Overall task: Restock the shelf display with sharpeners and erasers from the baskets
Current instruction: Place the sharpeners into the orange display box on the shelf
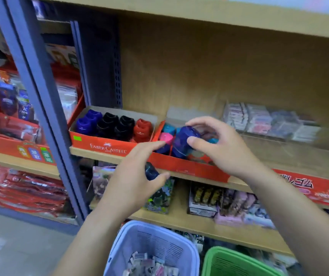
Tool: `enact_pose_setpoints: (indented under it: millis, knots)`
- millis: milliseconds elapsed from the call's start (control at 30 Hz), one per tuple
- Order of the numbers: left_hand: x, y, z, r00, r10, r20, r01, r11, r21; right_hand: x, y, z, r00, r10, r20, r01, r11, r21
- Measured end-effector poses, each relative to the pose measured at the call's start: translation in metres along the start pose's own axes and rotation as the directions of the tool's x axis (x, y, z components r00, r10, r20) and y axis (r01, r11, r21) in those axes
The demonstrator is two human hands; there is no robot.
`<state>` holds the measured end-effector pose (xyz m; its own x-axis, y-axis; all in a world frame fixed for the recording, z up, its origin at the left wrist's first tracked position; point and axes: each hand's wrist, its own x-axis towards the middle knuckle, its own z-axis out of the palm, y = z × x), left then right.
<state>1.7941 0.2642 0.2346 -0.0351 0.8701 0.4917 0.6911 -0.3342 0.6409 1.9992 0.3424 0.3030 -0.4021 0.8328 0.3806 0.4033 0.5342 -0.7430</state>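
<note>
Two hands work at the front edge of a wooden shelf [96,155]. The right hand [223,144] pinches a purple-blue sharpener [183,140] between its thumb and curled fingers and holds it just above an open red display box [189,166] on that shelf. Beneath and behind this hand, inside the box, lie a pink sharpener [166,137] and teal sharpeners [168,128].

The left hand [131,180] is lower and just left of the right one. It grips a dark blue sharpener [151,171] between its thumb and palm. Its forefinger stretches forward to the near rim of the same box; I cannot tell whether it touches.

Left of the left hand stands a red Faber-Castell tray [104,145] with rows of blue, black and red sharpeners. Right of the right hand lie clear packs of erasers [269,121], blurred.

Below, between the forearms, a lavender basket [159,242] holds loose wrapped erasers [151,265]. A green basket [229,253] stands just beside it, under the right forearm, and its contents are out of sight.
</note>
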Motion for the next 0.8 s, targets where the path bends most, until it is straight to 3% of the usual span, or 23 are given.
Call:
enact_pose_setpoints:
  millis: [100,200,567,800]
  knots:
    - [0.001,0.001,0.019,0.997,0.000,0.081,-0.008,0.996,0.094,0.004,0.017,-0.021,0.996,0.083,0.012,-0.078,0.972,-0.222]
    - [0.002,0.005,0.029,0.995,-0.040,0.089,0.026,0.989,0.147,0.004,0.023,-0.027,0.994,0.099,0.052,-0.066,0.893,-0.445]
    - [0.010,-0.002,0.029,0.999,-0.035,0.004,0.035,0.999,0.002,0.003,0.037,-0.024,0.984,0.030,0.173,0.080,0.803,-0.590]
    - [0.010,0.002,0.027,0.999,-0.034,-0.043,0.033,0.999,-0.038,0.008,0.036,-0.023,0.980,0.076,0.186,0.057,0.782,-0.621]
